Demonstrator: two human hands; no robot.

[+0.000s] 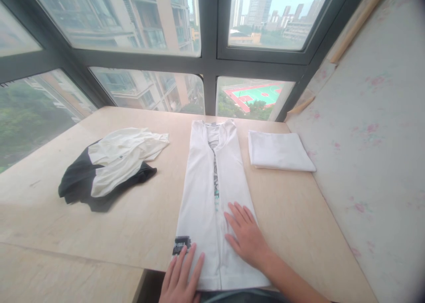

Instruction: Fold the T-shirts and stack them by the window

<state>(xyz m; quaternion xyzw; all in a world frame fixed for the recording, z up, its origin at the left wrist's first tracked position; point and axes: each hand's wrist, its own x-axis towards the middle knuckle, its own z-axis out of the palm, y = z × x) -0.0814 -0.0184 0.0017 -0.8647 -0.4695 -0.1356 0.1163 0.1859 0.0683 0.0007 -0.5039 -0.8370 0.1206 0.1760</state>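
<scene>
A white T-shirt lies lengthwise in front of me, both sides folded in to the middle, its collar pointing at the window. Between the folded sides a strip of dark and green print shows. My left hand rests with fingers stretched out on the shirt's lower left corner, by a black printed patch. Flat on the lower right half lies my right hand, fingers spread. Neither hand grips the cloth.
A crumpled black and white garment lies on the wooden tabletop to the left. To the right is a folded white cloth, close to the flowered wall. Grey window frames rise behind the table.
</scene>
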